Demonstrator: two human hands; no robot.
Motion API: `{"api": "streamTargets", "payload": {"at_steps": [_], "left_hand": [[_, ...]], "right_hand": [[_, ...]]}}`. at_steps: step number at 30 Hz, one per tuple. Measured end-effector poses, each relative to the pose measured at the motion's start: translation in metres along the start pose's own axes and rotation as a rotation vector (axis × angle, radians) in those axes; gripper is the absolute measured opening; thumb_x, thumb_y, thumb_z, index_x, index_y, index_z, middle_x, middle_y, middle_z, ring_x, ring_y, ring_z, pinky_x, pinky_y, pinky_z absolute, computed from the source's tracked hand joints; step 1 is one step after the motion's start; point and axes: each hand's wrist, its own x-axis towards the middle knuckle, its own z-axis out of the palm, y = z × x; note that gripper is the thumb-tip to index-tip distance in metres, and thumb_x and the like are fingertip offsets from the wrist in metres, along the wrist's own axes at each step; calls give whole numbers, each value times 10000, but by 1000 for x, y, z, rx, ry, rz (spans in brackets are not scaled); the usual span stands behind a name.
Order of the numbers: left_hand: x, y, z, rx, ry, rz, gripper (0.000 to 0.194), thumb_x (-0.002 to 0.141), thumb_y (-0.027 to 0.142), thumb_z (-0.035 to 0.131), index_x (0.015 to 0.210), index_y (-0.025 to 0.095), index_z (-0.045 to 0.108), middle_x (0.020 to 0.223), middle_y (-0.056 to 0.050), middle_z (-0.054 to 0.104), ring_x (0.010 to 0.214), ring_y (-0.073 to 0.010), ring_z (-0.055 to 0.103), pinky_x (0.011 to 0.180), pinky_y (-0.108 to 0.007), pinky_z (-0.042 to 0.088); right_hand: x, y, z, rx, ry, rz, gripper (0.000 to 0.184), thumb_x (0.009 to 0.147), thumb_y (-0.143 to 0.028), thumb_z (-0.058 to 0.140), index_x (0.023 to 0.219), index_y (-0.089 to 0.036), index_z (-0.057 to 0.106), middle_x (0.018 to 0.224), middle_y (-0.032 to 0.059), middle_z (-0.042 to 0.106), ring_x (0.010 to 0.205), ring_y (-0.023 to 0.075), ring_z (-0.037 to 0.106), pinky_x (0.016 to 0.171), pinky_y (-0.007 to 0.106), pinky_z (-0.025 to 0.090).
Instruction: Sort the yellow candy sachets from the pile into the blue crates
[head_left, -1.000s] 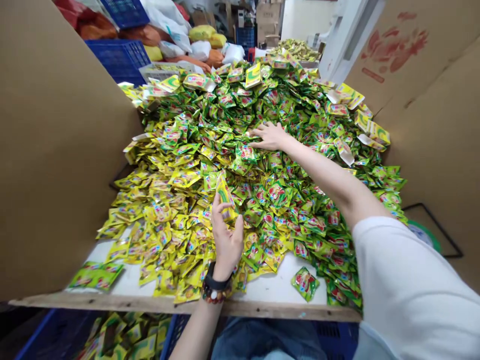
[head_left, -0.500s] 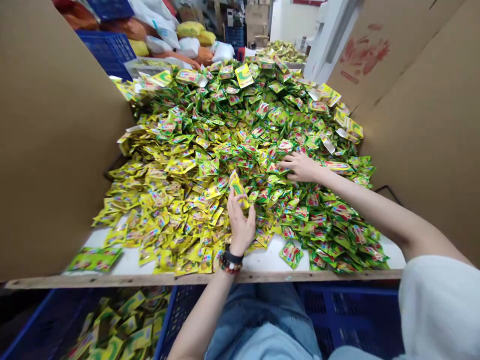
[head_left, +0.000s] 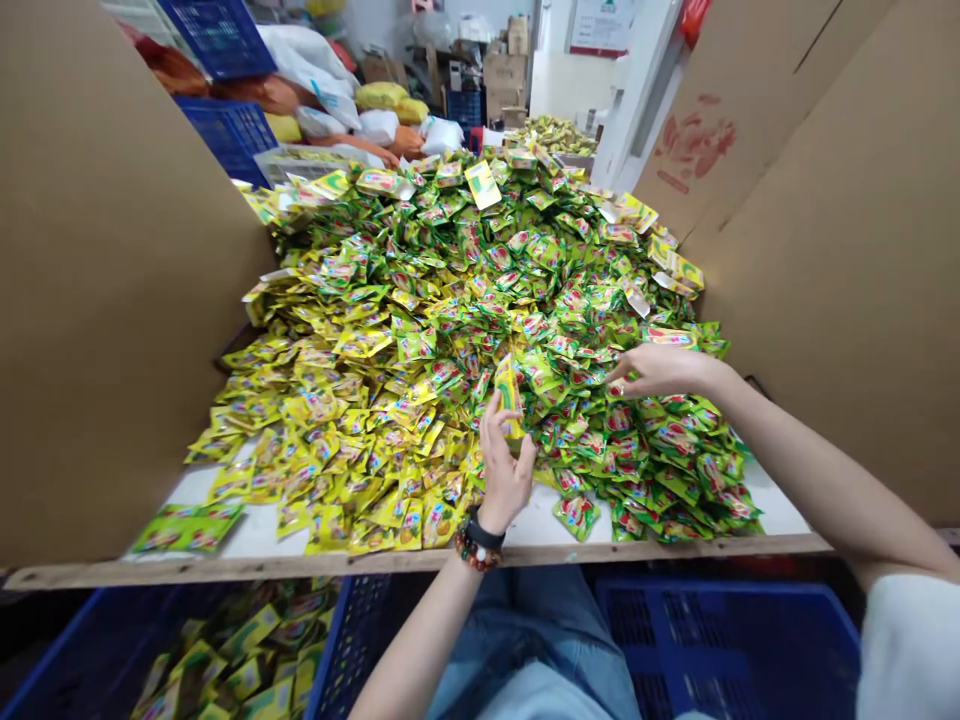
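My left hand (head_left: pixel 507 485), with a black band and a beaded bracelet at the wrist, is closed on a small yellow-and-green carton (head_left: pixel 508 388) held upright over the front of the heap. My right hand (head_left: pixel 664 369) is palm down over the right side, its fingers bent together at the green packets (head_left: pixel 604 420). What its fingertips grip, if anything, is hidden. Left of my left hand lie yellow packets (head_left: pixel 337 430), loosely heaped beside the green ones. One green packet (head_left: pixel 577 517) lies on the white tabletop near the front edge.
Cardboard walls (head_left: pixel 127 300) flank the table at both sides. Yellow cartons (head_left: pixel 675 265) lie on the heap's right rim. A green strip of packets (head_left: pixel 187 528) is at front left. Below stand a blue crate (head_left: pixel 330 640) with cartons and another blue crate (head_left: pixel 750 630).
My left hand has moved right with the carton. My right hand has shifted right and nearer, its fingers drawn together. The view has tilted up slightly.
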Motion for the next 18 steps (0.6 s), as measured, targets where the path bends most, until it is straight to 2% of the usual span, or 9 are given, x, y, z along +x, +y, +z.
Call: {"api": "streamTargets", "payload": {"at_steps": [2,4,5,7,8,11,14,16,18], "left_hand": [[1,-1,0,-5,55,-31,238,878,216,531,1113,230,493,1524,-135,357,1432,-262,325,1118,-479,330],[6,-6,4,-10,93,-76,251,863,203,535,1109,226,489,1522,-136,355,1432,-262,321,1120,-474,324],[8,-10,8,-18,104,-104,258,855,197,535,1107,226,487,1519,-135,358,1433,-261,317,1122,-472,319],[11,-17,17,-41,114,-147,268,848,188,528,1110,230,484,1517,-126,360,1443,-255,297,1133,-470,302],[12,-19,22,-50,112,-153,270,848,187,524,1110,233,483,1520,-121,357,1449,-252,285,1136,-468,295],[7,-21,30,-39,108,-122,255,850,189,519,1099,233,488,1531,-119,340,1460,-256,262,1132,-468,299],[-3,-15,32,-6,101,-80,234,857,186,514,1088,225,495,1522,-131,350,1459,-265,262,1139,-489,283],[-11,-9,31,-1,85,-66,224,865,187,512,1086,225,502,1515,-133,360,1451,-269,279,1143,-505,279],[-16,-3,29,-11,59,-63,214,870,194,518,1081,229,511,1502,-132,378,1435,-274,307,1138,-514,291]], "right_hand": [[27,-17,-20,-58,124,150,374,887,-367,459,1051,-204,754,986,131,732,944,289,668,840,383,485],[61,-28,-29,-74,340,223,490,944,-443,357,1201,-183,683,1191,162,674,1134,329,597,940,448,448],[77,-29,-29,-74,411,240,555,941,-512,353,1327,-192,592,1351,165,582,1259,360,505,1008,504,397],[99,-24,-18,-61,368,269,668,906,-635,357,1432,-241,478,1530,146,396,1364,422,365,1048,608,315],[104,-18,-9,-56,317,270,696,891,-673,350,1436,-257,471,1558,139,351,1368,438,347,1040,628,309],[95,1,21,-54,210,222,683,893,-692,320,1382,-263,530,1485,142,455,1268,403,460,975,570,388],[69,15,42,-115,246,83,620,927,-634,312,1331,-240,568,1389,139,554,1202,346,513,941,489,413],[55,22,48,-160,275,-28,588,941,-592,334,1329,-219,569,1435,142,516,1245,332,490,965,467,397],[46,29,46,-174,249,-118,582,937,-565,375,1358,-204,550,1500,147,446,1302,323,459,1001,463,379]]}}
